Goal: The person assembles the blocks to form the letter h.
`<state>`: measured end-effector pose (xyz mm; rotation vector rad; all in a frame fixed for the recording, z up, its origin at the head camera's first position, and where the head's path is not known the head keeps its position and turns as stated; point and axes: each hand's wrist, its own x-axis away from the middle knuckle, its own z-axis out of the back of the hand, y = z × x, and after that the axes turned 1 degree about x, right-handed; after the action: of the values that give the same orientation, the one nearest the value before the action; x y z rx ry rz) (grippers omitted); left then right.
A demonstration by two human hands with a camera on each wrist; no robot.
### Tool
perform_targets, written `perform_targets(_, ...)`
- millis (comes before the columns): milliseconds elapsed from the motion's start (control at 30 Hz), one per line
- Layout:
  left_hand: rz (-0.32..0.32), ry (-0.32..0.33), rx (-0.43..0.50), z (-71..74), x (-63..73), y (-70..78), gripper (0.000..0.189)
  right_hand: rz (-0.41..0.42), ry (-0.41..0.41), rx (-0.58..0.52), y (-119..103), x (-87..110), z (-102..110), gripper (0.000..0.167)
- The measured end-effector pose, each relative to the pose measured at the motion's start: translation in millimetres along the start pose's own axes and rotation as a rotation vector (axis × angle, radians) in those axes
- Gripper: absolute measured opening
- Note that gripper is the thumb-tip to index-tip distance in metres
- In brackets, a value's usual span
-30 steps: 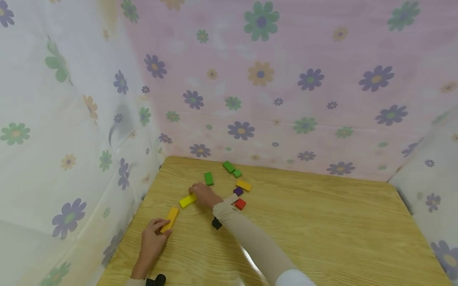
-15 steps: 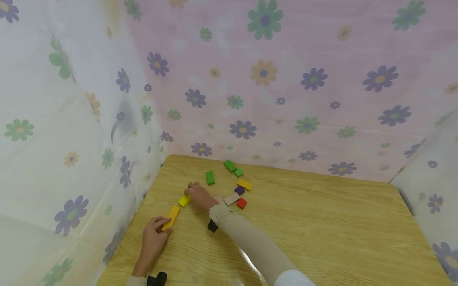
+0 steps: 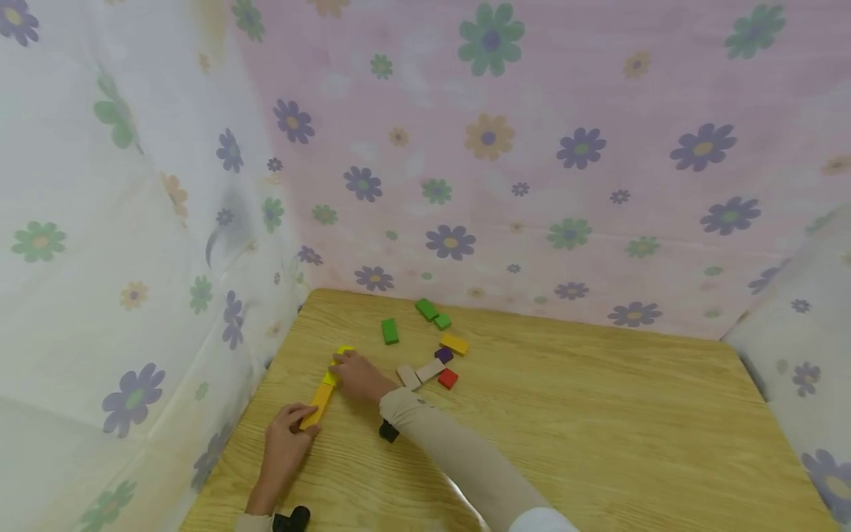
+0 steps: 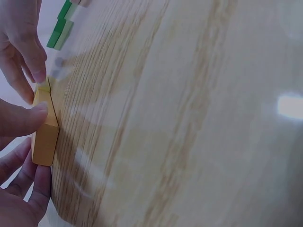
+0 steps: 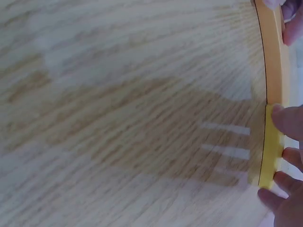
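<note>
My left hand [image 3: 286, 437] pinches a long orange block [image 3: 320, 402] near its close end, thumb on one side and fingers on the other. Against the far end of that block sits a yellow block [image 5: 269, 146], which my right hand [image 3: 361, 377] holds between thumb and fingers. In the right wrist view the two blocks meet end to end in nearly one line along the tabletop [image 5: 142, 118]. The left wrist view shows the orange block [image 4: 46, 142] up close, with the yellow one mostly behind the right fingers.
Right of the right hand lie two plain wooden blocks [image 3: 431, 370], a red block [image 3: 448, 378], a purple block [image 3: 443, 355] and another orange block [image 3: 454, 344]. Several green blocks [image 3: 390, 331] lie farther back. Flowered cloth [image 3: 452, 185] walls the table at the back and sides.
My right hand has moved left and toward me, turning the yellow block into line with the orange one. Both plain wooden blocks have come into view. The left hand stays in place.
</note>
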<state>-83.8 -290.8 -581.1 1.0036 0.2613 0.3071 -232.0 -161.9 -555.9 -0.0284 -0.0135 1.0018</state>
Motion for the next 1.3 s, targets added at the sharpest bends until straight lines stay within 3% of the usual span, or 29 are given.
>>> perform_targets(167,-0.019,-0.011,-0.006,-0.5,-1.2,-0.7,0.031,-0.052,-0.122,0.011,-8.3,5.9,4.6,0.043)
perform_targets(433,-0.004,-0.044,-0.068,3.4,-2.9,0.7,0.029,-0.029,-0.113,-0.010,-7.2,15.9,2.9,0.042)
perform_targets(700,-0.006,-0.143,-0.127,8.3,-6.9,4.4,0.028,-0.047,-0.135,-0.105,6.5,27.7,21.6,0.039)
perform_targets(800,-0.067,-0.154,-0.149,9.4,-11.7,7.2,0.026,-0.038,-0.121,-0.114,16.1,31.4,28.6,0.041)
perform_targets(1000,-0.264,-0.115,-0.210,2.7,-29.6,12.5,0.026,-0.030,-0.095,-0.119,32.6,39.6,35.8,0.038)
perform_targets(1300,-0.455,-0.186,-0.205,-2.1,-54.5,3.8,0.031,-0.034,-0.073,-0.134,46.5,54.1,41.4,0.035)
